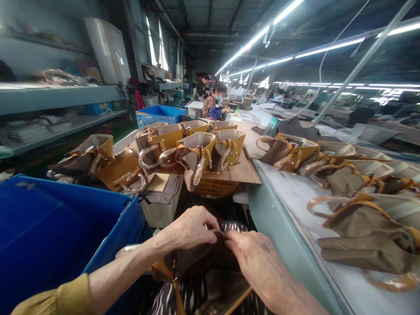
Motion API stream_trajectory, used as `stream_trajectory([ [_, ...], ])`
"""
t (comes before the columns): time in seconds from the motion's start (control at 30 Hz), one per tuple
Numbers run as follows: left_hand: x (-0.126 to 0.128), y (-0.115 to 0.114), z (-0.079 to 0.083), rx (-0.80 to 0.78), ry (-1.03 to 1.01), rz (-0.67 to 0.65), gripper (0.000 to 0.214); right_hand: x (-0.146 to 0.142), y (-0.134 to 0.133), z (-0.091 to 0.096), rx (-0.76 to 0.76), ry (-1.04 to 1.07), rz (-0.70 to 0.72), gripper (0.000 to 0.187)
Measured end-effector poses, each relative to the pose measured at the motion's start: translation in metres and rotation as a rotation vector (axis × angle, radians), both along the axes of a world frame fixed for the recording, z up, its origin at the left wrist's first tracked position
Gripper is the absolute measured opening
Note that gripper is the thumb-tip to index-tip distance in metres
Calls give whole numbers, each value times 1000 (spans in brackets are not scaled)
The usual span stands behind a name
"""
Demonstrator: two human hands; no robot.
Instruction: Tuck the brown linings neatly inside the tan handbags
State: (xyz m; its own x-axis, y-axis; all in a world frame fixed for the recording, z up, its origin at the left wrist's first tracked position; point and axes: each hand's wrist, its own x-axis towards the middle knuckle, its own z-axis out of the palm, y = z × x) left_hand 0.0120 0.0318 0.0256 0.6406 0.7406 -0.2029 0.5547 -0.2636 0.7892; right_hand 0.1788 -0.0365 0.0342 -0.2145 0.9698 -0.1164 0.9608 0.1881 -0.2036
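Observation:
On my lap lies a brown handbag (200,262) with tan trim. My left hand (190,227) is closed, its fingers pinching the bag's upper edge. My right hand (252,258) grips the same edge just to the right, fingers curled under and partly hidden. The two hands nearly touch above the bag. A tan strap of the bag hangs down below my left wrist.
A blue bin (49,236) stands at my left. Ahead, tan handbags (193,148) crowd a board over an orange basket (215,187). More bags (354,183) lie on the long table (295,192) at my right. Other workers (211,103) sit farther down the line.

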Motion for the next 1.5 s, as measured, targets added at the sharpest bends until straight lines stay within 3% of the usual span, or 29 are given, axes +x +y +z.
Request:
stream_trajectory([
  [0.27, 9, -8, 8, 96, 89, 56, 24, -1, -3, -2, 14, 18, -56, 24],
  [0.47, 11, -10, 4, 115, 71, 35, 13, -1, 1, -5, 39, 319, -26, 27],
  [0.6, 10, -9, 3, 61, 50, 8, 13, -4, 4, -1, -30, 372, -51, 27],
  [0.73, -3, -13, 14, 24, 88, -19, 13, -1, 7, 2, -54, 443, -33, 28],
  [0.87, -30, -23, 21, 22, 135, 99, 24, 6, 10, -1, -72, 456, -24, 25],
  [1.0, -48, -32, 12, -50, 93, 226, 14, 7, 11, -4, -69, 413, -28, 24],
  [1.13, -47, -35, 6, -60, 39, 279, 18, 5, 11, -4, -82, 412, -37, 23],
  [1.5, -50, -30, -1, 2, -78, 222, 24, 6, 12, -5, -135, 423, -34, 26],
])
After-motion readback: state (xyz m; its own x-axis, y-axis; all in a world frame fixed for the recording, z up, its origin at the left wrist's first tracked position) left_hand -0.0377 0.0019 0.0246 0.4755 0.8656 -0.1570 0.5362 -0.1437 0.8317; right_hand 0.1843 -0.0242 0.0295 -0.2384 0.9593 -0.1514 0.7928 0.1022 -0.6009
